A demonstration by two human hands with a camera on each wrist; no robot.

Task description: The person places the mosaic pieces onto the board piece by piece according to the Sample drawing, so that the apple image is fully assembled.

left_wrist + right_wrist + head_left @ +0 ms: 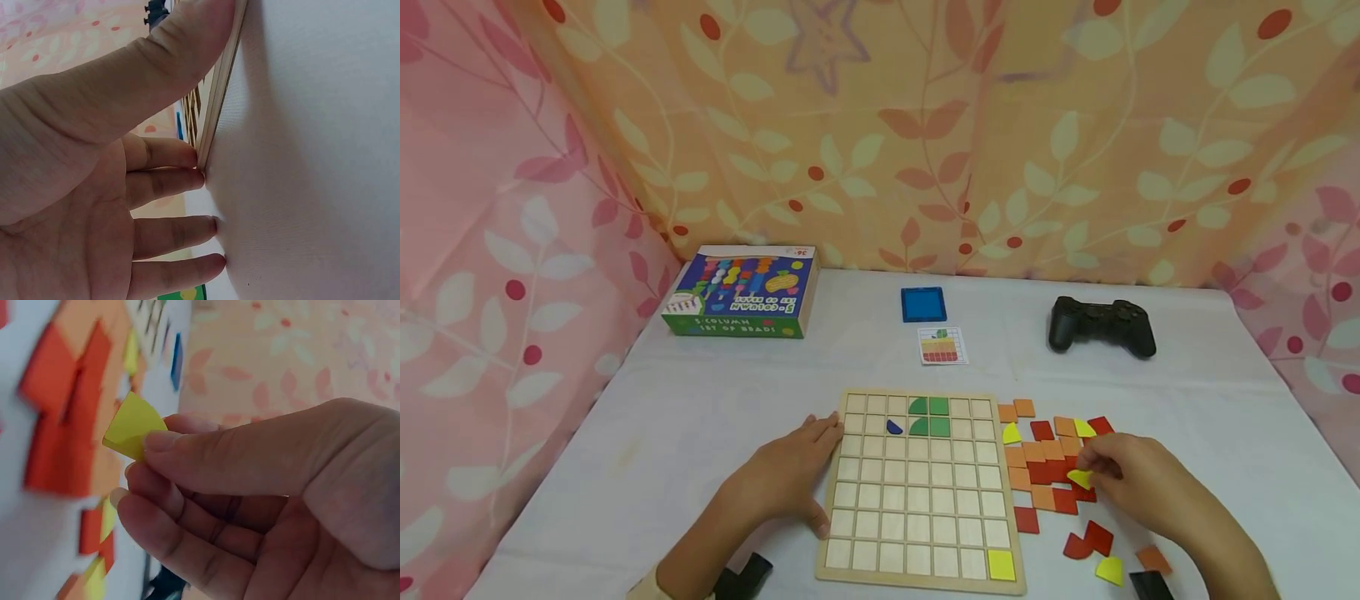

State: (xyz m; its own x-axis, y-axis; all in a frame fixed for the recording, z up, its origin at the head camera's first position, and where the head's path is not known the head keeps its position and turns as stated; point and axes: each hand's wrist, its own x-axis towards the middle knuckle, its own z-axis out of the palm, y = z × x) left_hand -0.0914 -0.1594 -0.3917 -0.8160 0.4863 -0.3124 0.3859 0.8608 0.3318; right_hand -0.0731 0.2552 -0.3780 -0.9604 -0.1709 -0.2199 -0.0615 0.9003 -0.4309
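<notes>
A yellow quarter-circle tile (132, 425) is pinched between the thumb and index finger of my right hand (1142, 483), above the loose tiles right of the board. My left hand (778, 475) rests against the left edge of a wooden grid board (917, 525). In the left wrist view its fingers (169, 237) are straight, and the thumb touches the board's side. Green square and quarter-circle tiles (938, 406) lie in the board's upper cells, with a dark blue piece (893, 427) left of them. A yellow square tile (1001, 565) fills the bottom right corner cell.
Loose orange tiles (1033, 452), red tiles (1099, 537) and a few yellow ones spread along the board's right side. Behind the board lie a pattern card (942, 346) and a blue square frame (923, 305). A bead-set box (741, 292) stands back left, a black game controller (1101, 325) back right.
</notes>
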